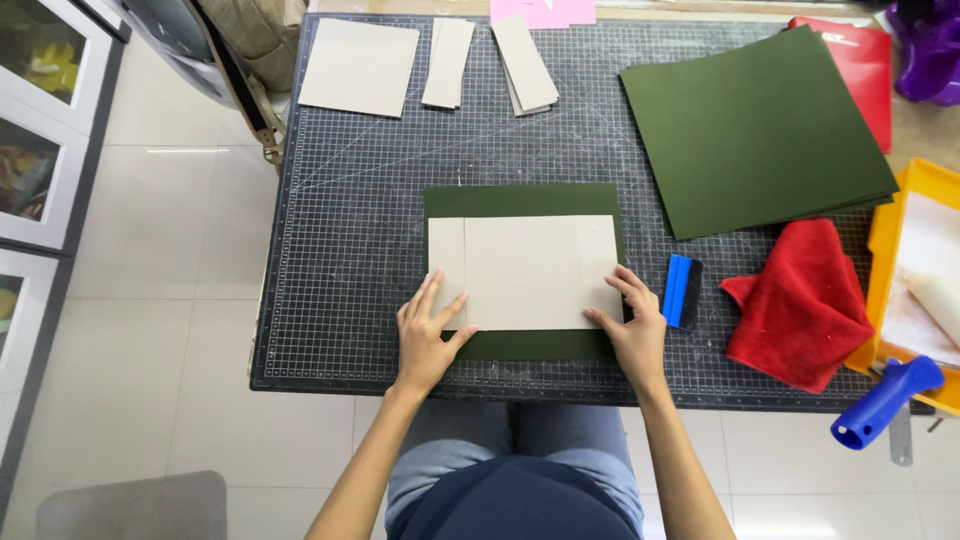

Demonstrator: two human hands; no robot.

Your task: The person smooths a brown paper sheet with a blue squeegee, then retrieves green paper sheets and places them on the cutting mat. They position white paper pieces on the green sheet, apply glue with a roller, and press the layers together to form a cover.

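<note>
— Report the piece in hand.

— I see grey card panels (527, 272) lying flat on a dark green sheet (523, 200), square to it, green margin showing above and below. The left hand (427, 335) is open, fingers spread, pressing flat on the lower left corner of the card. The right hand (634, 330) is also open, fingertips on the lower right corner and edge. Neither grips anything.

— Surface and surroundings?

— A dark gridded cutting mat (350, 250) covers the table. Just right of the right hand lies a blue squeegee (682, 290), then a red cloth (800, 305). A stack of green sheets (757, 130) sits at upper right, spare grey card pieces (358, 67) along the far edge. A blue-handled roller (885, 402) rests by an orange tray (885, 235). Pale tiled floor at left.

— Position relative to the hands?

— The card lies centred between them, directly under both sets of fingers, near the table's front edge.
</note>
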